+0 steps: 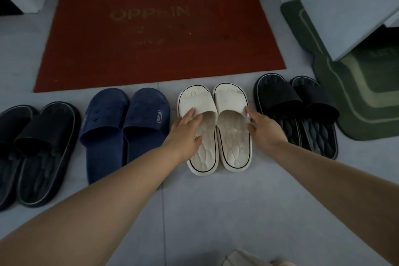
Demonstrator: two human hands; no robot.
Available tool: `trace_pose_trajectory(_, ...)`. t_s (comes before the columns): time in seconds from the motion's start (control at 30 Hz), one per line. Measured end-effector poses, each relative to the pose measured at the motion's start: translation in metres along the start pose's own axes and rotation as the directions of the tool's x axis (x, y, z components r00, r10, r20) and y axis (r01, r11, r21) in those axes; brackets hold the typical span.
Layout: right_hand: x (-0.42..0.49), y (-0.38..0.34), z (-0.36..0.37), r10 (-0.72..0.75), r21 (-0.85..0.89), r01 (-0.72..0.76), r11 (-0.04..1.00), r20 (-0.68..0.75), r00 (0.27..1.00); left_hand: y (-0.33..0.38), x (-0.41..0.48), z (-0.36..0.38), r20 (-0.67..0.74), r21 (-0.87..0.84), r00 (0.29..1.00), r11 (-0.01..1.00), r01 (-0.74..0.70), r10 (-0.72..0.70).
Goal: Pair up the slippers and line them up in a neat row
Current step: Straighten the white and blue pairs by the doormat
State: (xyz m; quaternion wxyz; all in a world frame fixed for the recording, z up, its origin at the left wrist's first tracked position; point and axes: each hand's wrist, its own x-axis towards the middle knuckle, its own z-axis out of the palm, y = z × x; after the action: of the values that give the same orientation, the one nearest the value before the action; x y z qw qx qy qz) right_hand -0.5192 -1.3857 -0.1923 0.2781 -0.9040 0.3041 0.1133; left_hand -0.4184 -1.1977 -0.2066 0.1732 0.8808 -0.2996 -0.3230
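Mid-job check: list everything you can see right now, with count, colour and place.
left black slippers: 2, black, far left of the row
blue slippers: 2, navy, second from the left
white slippers: 2, white with a dark rim line, side by side, third
right black slippers: 2, black, right end of the row
doormat: 1, red, behind the row
green mat: 1, green, far right
floor: grey tiles
pale object: 1, bottom edge, unidentifiable
left hand: fingers flat on the left white slipper
right hand: touching the right white slipper's outer edge
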Motion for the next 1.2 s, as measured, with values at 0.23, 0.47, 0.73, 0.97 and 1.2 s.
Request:
trace_pose_trajectory(0.23,-0.002,0.002,-0.002,0.056,0.052,-0.059,0.997,0.061,0.997,-0.002,-0.004,-0.007,-0.007,-0.192,0.999,0.98,-0.053,0.053)
trace_pose_trajectory(0.47,-0.018,0.004,-0.007,0.09,0.185,-0.129,0.974,0.207,0.974,-0.004,-0.008,-0.007,-0.056,-0.3,0.994,0.948,-0.104,0.091)
trace_pose_trajectory(0.73,-0.087,0.039,-0.022,0.121,-0.031,-0.117,0.993,0.321,0.939,0.024,0.005,0.006,-0.259,-0.208,0.964,0.978,0.0,-0.055)
trace_pose_trajectory(0.97,-0.055,0.098,-0.052,0.422,0.156,-0.408,0.9,-0.07,0.904,0.067,0.004,0.011,-0.278,-0.363,0.959,0.93,-0.054,-0.053)
trace_pose_trajectory(1.2,0.033,0.089,-0.072,0.577,0.562,-0.476,0.676,-0.002,0.817,0.04,0.008,0.011,-0.259,-0.36,0.963,0.933,-0.023,-0.076)
